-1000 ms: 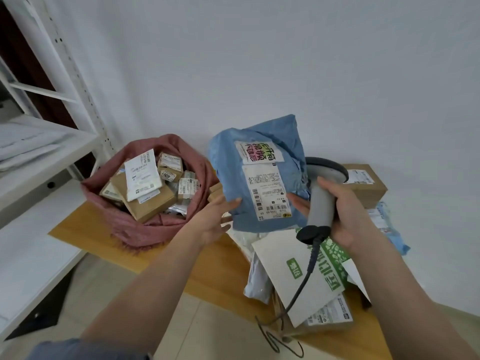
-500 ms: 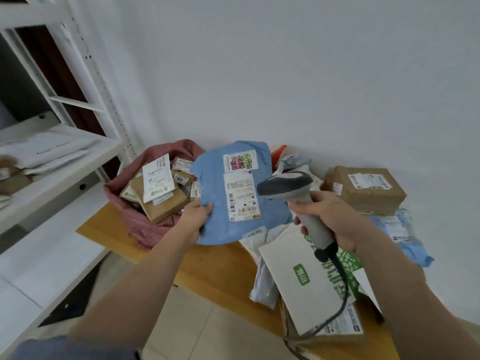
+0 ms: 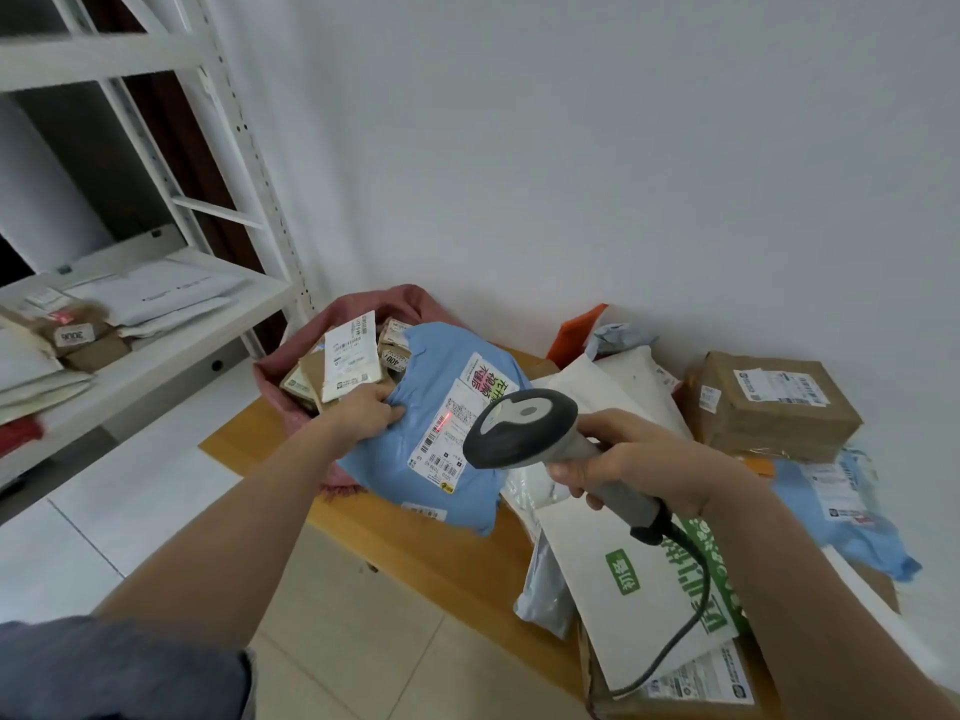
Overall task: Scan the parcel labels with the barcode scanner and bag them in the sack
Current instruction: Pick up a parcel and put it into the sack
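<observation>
Lower now, the blue parcel (image 3: pixel 415 459) was pinched by the left hand (image 3: pixel 363 410) so the right hand's (image 3: pixel 634 459) gripped scanner (image 3: pixel 519 428) could light its label (image 3: pixel 452 433).

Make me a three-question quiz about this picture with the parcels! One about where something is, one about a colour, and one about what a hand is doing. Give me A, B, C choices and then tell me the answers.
1. Where does the red scanner light fall?
A. on the white label
B. on the wall
C. on the floor

2. What colour is the sack?
A. green
B. pink
C. black

3. What is the left hand doing?
A. waving
B. resting flat on the table
C. gripping the blue parcel

Answers:
1 A: the red light glows on the white label of the blue parcel.
2 B: the sack is pink.
3 C: the left hand pinches the parcel's edge, while the right hand holds the scanner.
</observation>
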Demonstrator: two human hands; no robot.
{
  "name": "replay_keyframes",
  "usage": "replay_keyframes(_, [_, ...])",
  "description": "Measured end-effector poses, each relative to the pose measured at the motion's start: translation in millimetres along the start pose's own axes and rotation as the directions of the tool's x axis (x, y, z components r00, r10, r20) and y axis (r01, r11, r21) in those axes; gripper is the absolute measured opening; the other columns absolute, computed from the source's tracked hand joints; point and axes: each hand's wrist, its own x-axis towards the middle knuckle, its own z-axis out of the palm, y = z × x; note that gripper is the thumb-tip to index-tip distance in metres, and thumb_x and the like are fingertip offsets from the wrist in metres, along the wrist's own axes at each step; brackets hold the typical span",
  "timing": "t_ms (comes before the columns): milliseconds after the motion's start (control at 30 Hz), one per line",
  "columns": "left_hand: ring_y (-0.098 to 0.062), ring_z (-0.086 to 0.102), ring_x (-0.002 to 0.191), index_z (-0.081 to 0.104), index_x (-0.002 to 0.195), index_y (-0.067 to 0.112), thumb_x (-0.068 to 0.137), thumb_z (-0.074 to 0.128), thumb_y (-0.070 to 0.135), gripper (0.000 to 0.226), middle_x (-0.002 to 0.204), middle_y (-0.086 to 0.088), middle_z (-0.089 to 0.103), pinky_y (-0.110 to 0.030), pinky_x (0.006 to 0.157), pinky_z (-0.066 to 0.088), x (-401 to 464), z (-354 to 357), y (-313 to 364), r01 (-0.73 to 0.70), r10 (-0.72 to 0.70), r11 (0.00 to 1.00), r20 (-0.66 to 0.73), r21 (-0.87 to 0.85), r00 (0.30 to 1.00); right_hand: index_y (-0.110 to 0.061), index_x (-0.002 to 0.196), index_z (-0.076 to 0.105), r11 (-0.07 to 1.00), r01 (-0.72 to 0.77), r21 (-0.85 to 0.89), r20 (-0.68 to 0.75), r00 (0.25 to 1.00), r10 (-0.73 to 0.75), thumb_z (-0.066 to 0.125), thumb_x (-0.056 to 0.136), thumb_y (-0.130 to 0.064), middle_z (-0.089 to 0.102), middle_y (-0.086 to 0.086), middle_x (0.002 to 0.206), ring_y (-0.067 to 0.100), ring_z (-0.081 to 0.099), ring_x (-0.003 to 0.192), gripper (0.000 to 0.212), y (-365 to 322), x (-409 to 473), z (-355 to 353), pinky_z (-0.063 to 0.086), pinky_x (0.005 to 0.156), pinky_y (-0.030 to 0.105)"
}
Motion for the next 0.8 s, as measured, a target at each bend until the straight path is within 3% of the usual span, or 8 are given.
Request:
replay_keyframes(167, [-0.004,0.056,0.075,0.066,0.108,0.009,0.096,0.055,0.001,0.018,0.091,0.001,0.063,-0.022,0.077,0.043,0,-5,-2,-0.014,0.015,0.999,-0.006,0.033,1.000,-0.029,0.105,0.061,1.000,0.008,-0.003,0.023,1.000,-0.008,0.070,0.088,-0.032,0.065,0.002,0.093,0.018,0.060,0.084,0.020,-1,-6,-7,0.051,0.076,0.029])
replay_keyframes(333, [-0.006,0.057,0.078,0.066,0.106,0.010,0.096,0.055,0.002,0.017,0.094,-0.001,0.064,-0.026,0.083,0.043,0,-4,-2,-0.008,0.009,0.999,-0.015,0.045,1.000,-0.026,0.103,0.061,1.000,0.023,0.006,0.001,1.000,-0.023,0.068,0.089,-0.029,0.064,0.002,0.087,0.016,0.059,0.081,0.016,1,-10,-10,0.050,0.074,0.028])
replay_keyframes(633, [-0.004,0.056,0.076,0.065,0.094,0.012,0.095,0.058,0.003,0.011,0.082,0.006,0.063,-0.025,0.081,0.042,3,2,0,-0.015,0.017,0.997,-0.029,0.079,0.999,-0.027,0.101,0.059,1.000,0.025,0.018,-0.010,1.000,-0.025,0.067,0.090,-0.026,0.063,0.001,0.084,0.017,0.058,0.079,0.014,5,-14,-21,0.050,0.072,0.027])
replay_keyframes(800, [-0.007,0.058,0.076,0.065,0.091,0.013,0.096,0.056,0.001,0.016,0.082,0.006,0.064,-0.019,0.068,0.044,6,3,-4,-0.021,0.022,0.999,-0.040,0.026,0.999,-0.022,0.106,0.060,0.999,0.014,0.030,-0.007,1.000,-0.014,0.066,0.090,-0.025,0.063,0.003,0.086,0.020,0.057,0.082,0.017,10,-9,-21,0.050,0.076,0.032])
